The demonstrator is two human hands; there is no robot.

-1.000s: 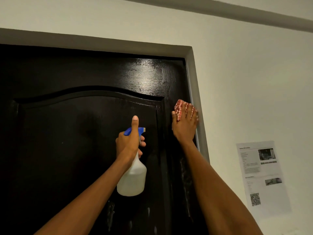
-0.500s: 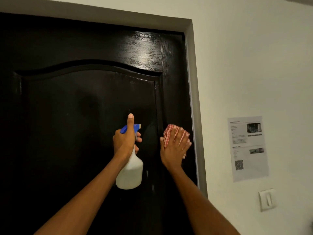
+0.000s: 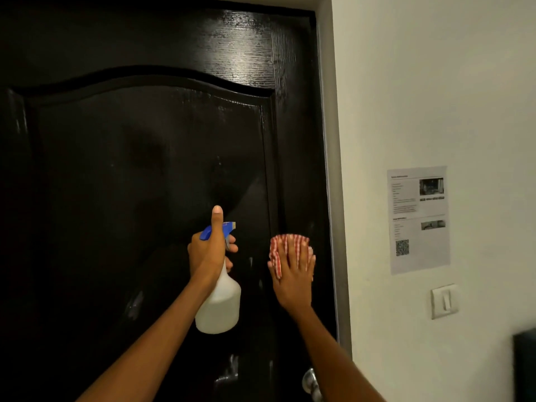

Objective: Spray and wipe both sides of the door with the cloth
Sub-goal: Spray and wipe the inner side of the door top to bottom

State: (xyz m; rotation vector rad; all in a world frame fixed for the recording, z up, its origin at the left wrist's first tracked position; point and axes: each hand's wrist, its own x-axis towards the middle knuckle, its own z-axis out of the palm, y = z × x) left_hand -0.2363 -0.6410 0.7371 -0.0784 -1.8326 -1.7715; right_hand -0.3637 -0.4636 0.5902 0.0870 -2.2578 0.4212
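- Since a second ago the right hand (image 3: pixel 293 274) and its cloth (image 3: pixel 278 250) have slid down the door's right stile, from near the arched top of the panel to level with the spray bottle; the left hand (image 3: pixel 209 253) holds the same pose, and a light switch, a knob and a dark corner have come into sight.
- Glossy black with raised wood grain, the door (image 3: pixel 130 169) fills the left and middle of the view, shut in a grey frame (image 3: pixel 330 169); light glints off its top rail, and pale wet streaks show on its lower part.
- Red-and-white checked, the cloth lies bunched flat against the stile under the right hand's straight, spread fingers.
- Fingers of the left hand curl round the neck of one white spray bottle (image 3: pixel 219 306) with a blue head, thumb pointing straight up; one finger rests at the trigger.
- One printed sheet (image 3: pixel 417 219) with a QR code hangs on the wall right of the frame; its text is too small to read.
- One light switch (image 3: pixel 444 300) sits below the sheet.
- One metal knob (image 3: pixel 310 381) is partly hidden by the right forearm and cut off at the bottom edge.
- One dark object (image 3: pixel 525 367) at the lower right corner is cut off; what it is cannot be told.
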